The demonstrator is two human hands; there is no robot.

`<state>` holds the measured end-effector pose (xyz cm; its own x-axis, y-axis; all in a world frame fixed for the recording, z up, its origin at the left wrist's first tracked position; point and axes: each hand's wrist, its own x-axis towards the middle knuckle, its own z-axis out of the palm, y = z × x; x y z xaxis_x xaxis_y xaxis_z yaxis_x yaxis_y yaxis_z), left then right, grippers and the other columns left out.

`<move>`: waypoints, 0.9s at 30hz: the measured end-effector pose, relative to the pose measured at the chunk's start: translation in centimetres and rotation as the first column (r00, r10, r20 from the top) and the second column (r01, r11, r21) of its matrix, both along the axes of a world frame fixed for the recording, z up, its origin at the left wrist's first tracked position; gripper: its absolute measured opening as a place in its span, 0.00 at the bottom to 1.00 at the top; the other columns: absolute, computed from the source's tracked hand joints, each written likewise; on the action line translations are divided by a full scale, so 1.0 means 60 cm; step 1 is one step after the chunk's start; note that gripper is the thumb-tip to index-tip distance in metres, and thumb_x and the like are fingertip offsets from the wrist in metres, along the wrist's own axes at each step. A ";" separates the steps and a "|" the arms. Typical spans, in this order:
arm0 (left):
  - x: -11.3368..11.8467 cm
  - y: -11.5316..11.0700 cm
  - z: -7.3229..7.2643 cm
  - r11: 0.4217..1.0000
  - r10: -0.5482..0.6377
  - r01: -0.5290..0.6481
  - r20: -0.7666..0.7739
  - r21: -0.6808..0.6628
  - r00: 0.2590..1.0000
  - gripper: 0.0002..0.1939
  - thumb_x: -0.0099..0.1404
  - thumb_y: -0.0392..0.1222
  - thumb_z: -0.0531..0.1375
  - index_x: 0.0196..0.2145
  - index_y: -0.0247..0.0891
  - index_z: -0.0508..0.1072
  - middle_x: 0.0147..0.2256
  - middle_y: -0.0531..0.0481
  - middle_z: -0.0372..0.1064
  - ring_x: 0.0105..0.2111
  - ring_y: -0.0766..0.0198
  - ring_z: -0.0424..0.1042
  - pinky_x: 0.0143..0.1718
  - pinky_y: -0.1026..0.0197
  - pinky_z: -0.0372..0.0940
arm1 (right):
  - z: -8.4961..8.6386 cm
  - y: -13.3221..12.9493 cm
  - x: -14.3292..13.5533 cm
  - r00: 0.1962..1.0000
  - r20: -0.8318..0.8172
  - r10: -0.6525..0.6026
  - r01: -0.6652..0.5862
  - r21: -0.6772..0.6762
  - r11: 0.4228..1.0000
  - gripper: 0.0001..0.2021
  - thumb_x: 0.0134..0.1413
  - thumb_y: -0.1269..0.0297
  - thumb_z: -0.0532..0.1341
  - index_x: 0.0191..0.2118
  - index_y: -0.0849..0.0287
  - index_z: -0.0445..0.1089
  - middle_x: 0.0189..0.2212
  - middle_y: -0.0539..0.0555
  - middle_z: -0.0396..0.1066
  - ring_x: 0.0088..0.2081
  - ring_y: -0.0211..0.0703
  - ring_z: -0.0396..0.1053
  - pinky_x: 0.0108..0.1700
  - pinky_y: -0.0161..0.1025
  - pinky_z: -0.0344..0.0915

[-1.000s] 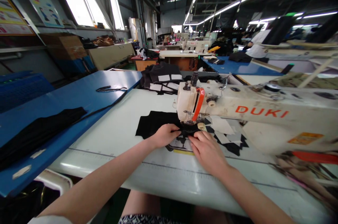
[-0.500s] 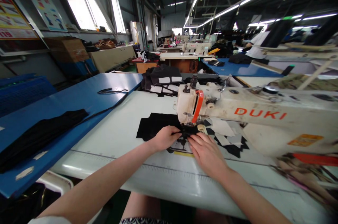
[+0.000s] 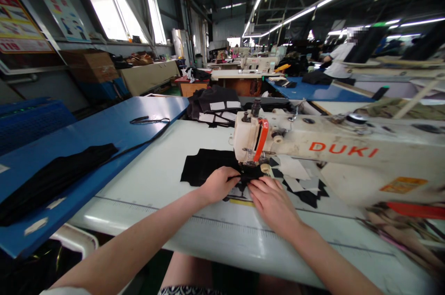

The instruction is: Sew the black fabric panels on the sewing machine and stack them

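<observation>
A piece of black fabric (image 3: 200, 167) lies on the pale sewing table (image 3: 149, 165), its right part under the head of the sewing machine (image 3: 243, 137). My left hand (image 3: 219, 185) pinches the fabric's near edge, just left of the needle area. On the right, my right hand (image 3: 270, 197) rests with fingers extended, the fingertips pressing the fabric's near edge down in front of the presser foot. The foot and needle are mostly hidden by the machine head and the dark cloth.
Right of the needle lie white and black fabric scraps (image 3: 295, 172). A blue side table (image 3: 114, 123) on the left bears a bunched black cloth (image 3: 62, 172) and a thin black strap (image 3: 149, 133). Behind the machine is a dark garment pile (image 3: 212, 98) with white labels.
Both hands stay nearly in place at the fabric's edge. The view has shifted very slightly; the fabric shows no clear movement.
</observation>
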<state>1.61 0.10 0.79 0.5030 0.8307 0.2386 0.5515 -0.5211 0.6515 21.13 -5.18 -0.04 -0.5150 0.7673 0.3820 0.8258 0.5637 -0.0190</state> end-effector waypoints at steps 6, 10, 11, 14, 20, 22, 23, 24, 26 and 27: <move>0.001 -0.007 0.001 0.998 0.000 -0.001 0.005 0.069 1.000 0.09 0.63 0.34 0.56 0.39 0.37 0.76 0.40 0.49 0.74 0.42 0.61 0.71 0.47 0.62 0.63 | 0.002 -0.002 0.001 1.000 0.005 -0.011 0.011 -0.014 1.000 0.11 0.60 0.69 0.53 0.43 0.58 0.71 0.40 0.55 0.71 0.44 0.48 0.61 0.46 0.46 0.57; 0.002 -0.011 -0.002 0.995 0.001 -0.002 0.013 0.105 1.000 0.09 0.63 0.34 0.57 0.38 0.37 0.76 0.40 0.48 0.74 0.42 0.60 0.70 0.47 0.61 0.64 | 0.000 -0.002 0.002 1.000 0.004 -0.010 0.010 -0.015 1.000 0.11 0.60 0.68 0.53 0.43 0.58 0.71 0.39 0.54 0.70 0.44 0.47 0.61 0.46 0.46 0.57; 0.002 -0.012 -0.003 0.994 -0.004 0.003 0.016 0.111 1.000 0.09 0.63 0.34 0.57 0.38 0.37 0.76 0.40 0.48 0.74 0.42 0.60 0.70 0.47 0.61 0.64 | 0.000 -0.002 0.002 1.000 0.001 -0.009 0.009 -0.014 1.000 0.11 0.60 0.68 0.53 0.43 0.58 0.71 0.39 0.54 0.70 0.44 0.47 0.61 0.46 0.45 0.57; 0.003 -0.014 -0.009 0.991 -0.025 0.022 0.022 0.133 0.999 0.10 0.64 0.34 0.56 0.39 0.38 0.75 0.40 0.49 0.74 0.43 0.61 0.70 0.49 0.60 0.63 | 0.001 -0.003 0.002 1.000 -0.008 -0.009 0.009 -0.011 1.000 0.10 0.60 0.68 0.54 0.42 0.58 0.71 0.38 0.54 0.70 0.44 0.47 0.61 0.46 0.45 0.56; 0.005 -0.014 -0.017 0.985 -0.037 0.040 -0.019 0.165 0.999 0.10 0.63 0.33 0.56 0.38 0.37 0.76 0.42 0.48 0.72 0.44 0.61 0.68 0.50 0.58 0.62 | 0.007 -0.006 0.001 1.000 -0.016 -0.010 0.010 -0.027 1.000 0.09 0.59 0.69 0.54 0.39 0.57 0.71 0.35 0.53 0.70 0.43 0.47 0.62 0.45 0.45 0.56; 0.005 -0.014 -0.019 0.985 -0.033 0.037 -0.029 0.169 0.999 0.10 0.63 0.33 0.56 0.38 0.38 0.76 0.42 0.48 0.72 0.44 0.61 0.67 0.51 0.57 0.62 | 0.007 -0.006 0.000 1.000 -0.026 -0.007 0.007 -0.014 1.000 0.09 0.59 0.69 0.54 0.39 0.57 0.71 0.34 0.53 0.70 0.43 0.47 0.62 0.44 0.44 0.56; 0.005 -0.014 -0.020 0.984 -0.032 0.037 -0.034 0.172 0.999 0.10 0.63 0.33 0.56 0.38 0.38 0.76 0.42 0.48 0.72 0.45 0.61 0.67 0.51 0.57 0.62 | 0.007 -0.006 0.000 1.000 -0.029 -0.007 0.006 -0.009 1.000 0.09 0.59 0.69 0.54 0.39 0.57 0.71 0.34 0.53 0.70 0.43 0.46 0.62 0.44 0.44 0.56; 0.004 -0.014 -0.021 0.983 -0.033 0.039 -0.038 0.177 0.999 0.10 0.63 0.33 0.55 0.38 0.38 0.76 0.42 0.48 0.72 0.45 0.61 0.67 0.51 0.57 0.62 | 0.007 -0.006 0.000 1.000 -0.031 -0.006 0.006 -0.004 1.000 0.09 0.59 0.69 0.54 0.38 0.57 0.71 0.34 0.53 0.70 0.43 0.47 0.62 0.44 0.44 0.56; 0.003 -0.015 -0.022 0.979 -0.039 0.049 -0.055 0.197 0.998 0.11 0.63 0.33 0.55 0.39 0.38 0.76 0.43 0.49 0.71 0.45 0.61 0.67 0.51 0.58 0.62 | 0.007 -0.006 0.000 0.999 -0.033 -0.006 0.006 -0.004 1.000 0.09 0.59 0.69 0.54 0.37 0.57 0.71 0.33 0.53 0.69 0.43 0.47 0.62 0.44 0.44 0.56; 0.003 -0.016 -0.023 0.976 -0.043 0.057 -0.072 0.209 0.997 0.11 0.63 0.33 0.55 0.40 0.38 0.76 0.43 0.49 0.71 0.45 0.61 0.66 0.51 0.58 0.62 | 0.007 -0.006 0.000 0.999 -0.031 -0.007 0.006 -0.010 1.000 0.09 0.59 0.69 0.54 0.36 0.57 0.71 0.33 0.53 0.69 0.42 0.47 0.62 0.44 0.45 0.56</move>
